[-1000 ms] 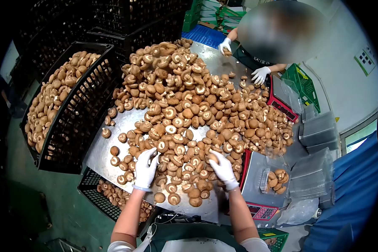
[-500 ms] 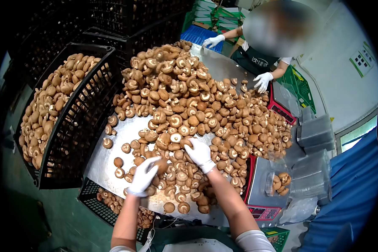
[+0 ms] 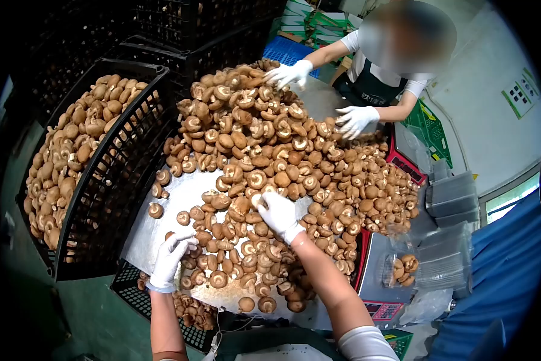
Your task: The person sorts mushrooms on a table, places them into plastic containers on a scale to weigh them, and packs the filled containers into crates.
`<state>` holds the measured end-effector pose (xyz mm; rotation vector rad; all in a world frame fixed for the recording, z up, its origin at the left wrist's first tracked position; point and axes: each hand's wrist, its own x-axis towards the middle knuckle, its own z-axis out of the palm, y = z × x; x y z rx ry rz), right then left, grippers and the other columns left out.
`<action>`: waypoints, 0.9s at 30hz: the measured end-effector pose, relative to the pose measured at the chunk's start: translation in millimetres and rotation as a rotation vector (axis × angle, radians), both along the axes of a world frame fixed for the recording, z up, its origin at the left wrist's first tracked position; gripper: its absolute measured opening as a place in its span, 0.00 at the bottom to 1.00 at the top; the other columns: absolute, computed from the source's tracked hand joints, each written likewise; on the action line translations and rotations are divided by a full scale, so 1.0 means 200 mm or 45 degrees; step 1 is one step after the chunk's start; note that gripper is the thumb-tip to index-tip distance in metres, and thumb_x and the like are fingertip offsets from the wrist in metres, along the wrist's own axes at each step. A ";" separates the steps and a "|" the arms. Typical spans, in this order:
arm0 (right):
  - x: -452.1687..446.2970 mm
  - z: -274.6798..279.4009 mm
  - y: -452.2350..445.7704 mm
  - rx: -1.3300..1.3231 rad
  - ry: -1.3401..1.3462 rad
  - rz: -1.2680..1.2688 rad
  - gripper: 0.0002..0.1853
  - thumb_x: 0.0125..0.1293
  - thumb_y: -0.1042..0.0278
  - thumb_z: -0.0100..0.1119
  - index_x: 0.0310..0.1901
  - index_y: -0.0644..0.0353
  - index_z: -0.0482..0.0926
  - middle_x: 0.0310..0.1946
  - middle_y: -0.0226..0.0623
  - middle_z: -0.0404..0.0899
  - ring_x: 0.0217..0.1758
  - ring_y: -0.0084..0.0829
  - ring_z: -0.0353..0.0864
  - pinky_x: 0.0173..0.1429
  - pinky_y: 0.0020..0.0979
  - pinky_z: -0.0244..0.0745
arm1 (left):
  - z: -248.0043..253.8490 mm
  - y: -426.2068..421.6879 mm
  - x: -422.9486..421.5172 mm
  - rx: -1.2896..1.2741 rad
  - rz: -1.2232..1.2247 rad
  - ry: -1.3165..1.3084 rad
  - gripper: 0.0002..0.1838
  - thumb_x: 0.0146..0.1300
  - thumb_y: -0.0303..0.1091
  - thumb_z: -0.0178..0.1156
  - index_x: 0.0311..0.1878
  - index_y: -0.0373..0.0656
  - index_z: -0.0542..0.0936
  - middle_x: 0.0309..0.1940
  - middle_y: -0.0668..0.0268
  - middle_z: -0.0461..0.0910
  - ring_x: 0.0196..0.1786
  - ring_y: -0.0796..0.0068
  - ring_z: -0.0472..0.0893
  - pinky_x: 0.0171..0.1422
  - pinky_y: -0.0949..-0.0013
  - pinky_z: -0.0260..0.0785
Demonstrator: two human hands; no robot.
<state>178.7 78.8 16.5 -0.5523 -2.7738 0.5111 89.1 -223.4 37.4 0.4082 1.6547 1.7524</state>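
Brown shiitake mushrooms lie heaped on the metal table. My right hand, in a white glove, reaches into the middle of the loose ones, its fingers curled on a mushroom that they partly cover. Nearer the table's left edge, my gloved left hand has loosely bent fingers that stand apart, and no mushroom shows in them. A mushroom lies just beyond its fingers. Below that hand, a low crate holds more mushrooms.
A black crate full of mushrooms stands at left. On the right are scales with a clear tray of mushrooms and stacked clear trays. Across the table, a co-worker's gloved hands reach at the heap.
My left hand has moved left to the table's edge; the mushroom it held no longer shows. My right hand has shifted slightly. The co-worker's hands have come over the heap.
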 end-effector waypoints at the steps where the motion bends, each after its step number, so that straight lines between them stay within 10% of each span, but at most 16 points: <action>1: 0.02 0.06 -0.04 -0.193 -0.047 -0.017 0.15 0.64 0.52 0.56 0.33 0.56 0.79 0.25 0.38 0.78 0.25 0.37 0.78 0.33 0.35 0.75 | 0.00 0.02 -0.02 0.000 0.041 -0.015 0.13 0.68 0.31 0.53 0.53 0.35 0.76 0.41 0.63 0.81 0.42 0.79 0.78 0.48 0.76 0.69; 5: 0.17 0.26 -0.25 -0.707 -0.204 0.924 0.17 0.64 0.48 0.55 0.41 0.52 0.82 0.34 0.34 0.83 0.38 0.31 0.82 0.45 0.30 0.77 | -0.04 0.13 -0.14 -0.184 0.164 0.271 0.13 0.66 0.30 0.55 0.51 0.35 0.77 0.42 0.65 0.81 0.42 0.80 0.78 0.49 0.77 0.71; 13: -0.09 0.07 0.34 -0.121 0.220 -0.249 0.25 0.58 0.58 0.61 0.57 0.57 0.73 0.55 0.43 0.74 0.55 0.40 0.76 0.57 0.36 0.73 | -0.26 0.57 -0.22 -0.519 0.039 1.348 0.23 0.55 0.34 0.63 0.56 0.45 0.75 0.51 0.62 0.78 0.42 0.58 0.81 0.46 0.64 0.74; 17: -0.11 -0.09 0.49 0.153 -0.177 -0.356 0.26 0.57 0.57 0.61 0.59 0.51 0.72 0.57 0.43 0.71 0.56 0.43 0.74 0.57 0.38 0.72 | -0.28 0.65 -0.18 -0.794 -0.139 1.248 0.24 0.54 0.34 0.64 0.57 0.47 0.74 0.54 0.62 0.77 0.47 0.58 0.80 0.49 0.62 0.74; 20: -0.05 -0.06 0.51 -0.130 -0.026 -0.261 0.22 0.57 0.60 0.60 0.55 0.49 0.76 0.51 0.40 0.77 0.51 0.40 0.78 0.55 0.36 0.73 | -0.25 0.55 -0.19 -0.362 -0.015 1.263 0.23 0.54 0.34 0.64 0.55 0.46 0.76 0.48 0.58 0.79 0.40 0.60 0.81 0.45 0.64 0.74; 21: -0.01 -0.09 0.53 -0.199 0.019 -0.204 0.22 0.58 0.62 0.60 0.55 0.52 0.76 0.51 0.37 0.78 0.50 0.38 0.79 0.54 0.34 0.73 | -0.14 0.47 -0.18 -0.400 -0.149 0.737 0.23 0.55 0.34 0.64 0.56 0.46 0.77 0.46 0.62 0.80 0.30 0.73 0.75 0.38 0.70 0.70; 24: 0.12 -0.03 0.57 -1.107 0.233 -0.036 0.19 0.64 0.65 0.55 0.56 0.60 0.75 0.50 0.34 0.77 0.46 0.29 0.77 0.53 0.29 0.72 | 0.01 0.06 -0.24 -0.244 -0.701 -0.104 0.24 0.57 0.31 0.63 0.59 0.43 0.76 0.45 0.70 0.81 0.25 0.87 0.61 0.30 0.81 0.57; 27: 0.24 -0.04 0.62 -2.219 0.557 0.063 0.28 0.65 0.66 0.55 0.66 0.59 0.64 0.57 0.36 0.72 0.53 0.23 0.74 0.41 0.16 0.72 | 0.06 -0.11 -0.27 -0.052 -0.534 0.013 0.17 0.60 0.30 0.59 0.54 0.38 0.79 0.41 0.69 0.82 0.31 0.87 0.73 0.39 0.81 0.67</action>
